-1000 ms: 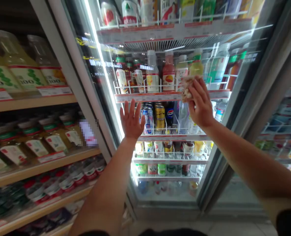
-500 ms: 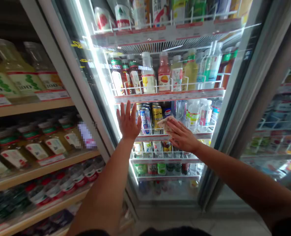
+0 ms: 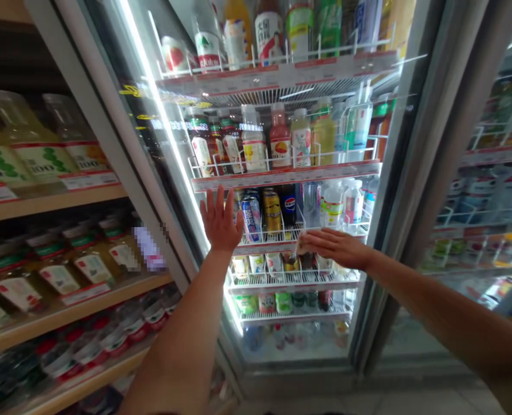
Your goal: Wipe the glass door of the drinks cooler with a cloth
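Note:
My left hand (image 3: 220, 221) lies flat with fingers spread against the glass door (image 3: 380, 92) of a lit drinks fridge, near its left edge. My right hand (image 3: 337, 246) presses a crumpled cloth (image 3: 302, 245) against the same glass, lower and to the right, fingers stretched over it. Behind the glass, right by both hands, stand cans (image 3: 272, 211) on a wire shelf, with bottles (image 3: 279, 138) on the shelf above.
Wooden shelves (image 3: 57, 199) with bottled drinks run along the left. A grey door frame (image 3: 446, 115) borders the fridge on the right, with another glass-fronted cooler (image 3: 493, 190) beyond it. Tiled floor shows below.
My right hand has swept the cloth down the glass from the upper bottle shelf to the level of the can shelf. My left hand stays flat on the door.

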Demonstrator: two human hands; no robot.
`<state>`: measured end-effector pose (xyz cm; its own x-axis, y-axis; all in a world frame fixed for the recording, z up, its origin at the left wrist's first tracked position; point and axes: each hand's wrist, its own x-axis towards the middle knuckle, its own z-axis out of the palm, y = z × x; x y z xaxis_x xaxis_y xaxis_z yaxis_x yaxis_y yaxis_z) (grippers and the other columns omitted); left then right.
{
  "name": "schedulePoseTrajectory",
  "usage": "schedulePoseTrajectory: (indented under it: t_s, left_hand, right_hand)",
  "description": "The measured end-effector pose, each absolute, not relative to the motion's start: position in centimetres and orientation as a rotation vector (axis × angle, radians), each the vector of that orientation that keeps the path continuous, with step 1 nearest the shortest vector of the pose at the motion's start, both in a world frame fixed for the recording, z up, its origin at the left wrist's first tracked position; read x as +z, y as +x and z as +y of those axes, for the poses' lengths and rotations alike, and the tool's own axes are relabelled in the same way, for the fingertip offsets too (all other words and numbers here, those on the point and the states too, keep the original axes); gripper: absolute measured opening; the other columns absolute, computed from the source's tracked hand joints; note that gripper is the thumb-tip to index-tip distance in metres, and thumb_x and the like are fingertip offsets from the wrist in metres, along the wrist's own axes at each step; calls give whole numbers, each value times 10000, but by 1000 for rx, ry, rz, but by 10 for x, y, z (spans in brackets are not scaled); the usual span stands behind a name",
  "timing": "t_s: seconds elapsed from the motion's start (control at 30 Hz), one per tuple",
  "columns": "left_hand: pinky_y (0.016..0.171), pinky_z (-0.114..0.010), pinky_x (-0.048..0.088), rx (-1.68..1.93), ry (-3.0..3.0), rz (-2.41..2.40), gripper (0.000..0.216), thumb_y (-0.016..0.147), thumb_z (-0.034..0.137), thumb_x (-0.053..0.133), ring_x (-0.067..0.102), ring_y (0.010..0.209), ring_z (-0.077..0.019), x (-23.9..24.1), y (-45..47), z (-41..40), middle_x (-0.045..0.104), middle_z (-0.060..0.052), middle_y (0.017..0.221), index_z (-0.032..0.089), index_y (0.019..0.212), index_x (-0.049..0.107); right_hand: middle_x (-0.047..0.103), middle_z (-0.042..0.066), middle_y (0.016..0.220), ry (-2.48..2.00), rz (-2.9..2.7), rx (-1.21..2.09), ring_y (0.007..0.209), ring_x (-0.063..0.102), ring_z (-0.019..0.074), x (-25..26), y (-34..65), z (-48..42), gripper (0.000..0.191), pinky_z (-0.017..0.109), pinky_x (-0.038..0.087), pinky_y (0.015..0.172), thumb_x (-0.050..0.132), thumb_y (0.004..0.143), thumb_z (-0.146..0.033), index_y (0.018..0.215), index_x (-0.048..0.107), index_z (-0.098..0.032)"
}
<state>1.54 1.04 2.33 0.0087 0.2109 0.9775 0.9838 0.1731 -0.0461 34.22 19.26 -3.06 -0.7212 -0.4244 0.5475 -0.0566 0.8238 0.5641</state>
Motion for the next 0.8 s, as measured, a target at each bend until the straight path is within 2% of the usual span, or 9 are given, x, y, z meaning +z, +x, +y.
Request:
schedulePoseTrajectory:
  t_s: [0.13, 0.27, 0.37, 0.53, 0.8]
  left_hand:
    - [1306, -528, 82, -956, -1236, -1435, 598, 1009, 459, 419, 119, 1600, -263, 23, 15, 11, 365, -117, 1646, 198, 1546, 449]
    - [1311, -518, 41, -972, -1253, -1447, 604, 1009, 463, 411, 105, 1601, -264, 24, 15, 11, 356, -115, 1652, 190, 1547, 446]
    - [1313, -511, 39, -956, -1248, -1451, 601, 1009, 450, 415, 97, 1602, -265, 24, 16, 11, 344, -115, 1657, 182, 1546, 446]
    - [1312, -533, 40, -957, -1249, -1461, 606, 1005, 442, 418, 93, 1602, -272, 24, 15, 11, 334, -109, 1661, 187, 1554, 434]
    - [1312, -518, 74, -939, -1208, -1391, 590, 1009, 422, 423, 117, 1600, -260, 22, 15, 14, 358, -111, 1650, 189, 1550, 440]
  right_hand:
    - [491, 13, 1582, 119, -2153, -740, 1528, 354, 166, 4, 367, 208, 729, 417, 343, 1276, 481, 1004, -60, 1633, 202, -302]
    - [462, 20, 1606, -65, -1947, -741, 1509, 405, 230, 23, 387, 224, 756, 476, 401, 1239, 512, 980, -60, 1627, 240, -340]
    - [479, 54, 1598, -110, -1831, -756, 1486, 443, 268, 25, 394, 232, 732, 505, 449, 1200, 525, 967, -57, 1612, 302, -321]
    - [515, 76, 1571, -106, -1776, -743, 1479, 452, 290, 21, 394, 234, 700, 528, 470, 1189, 495, 973, -50, 1604, 331, -304]
    - [456, 53, 1617, -193, -1691, -658, 1497, 421, 310, 32, 370, 219, 713, 560, 452, 1202, 453, 970, -53, 1615, 311, -323]
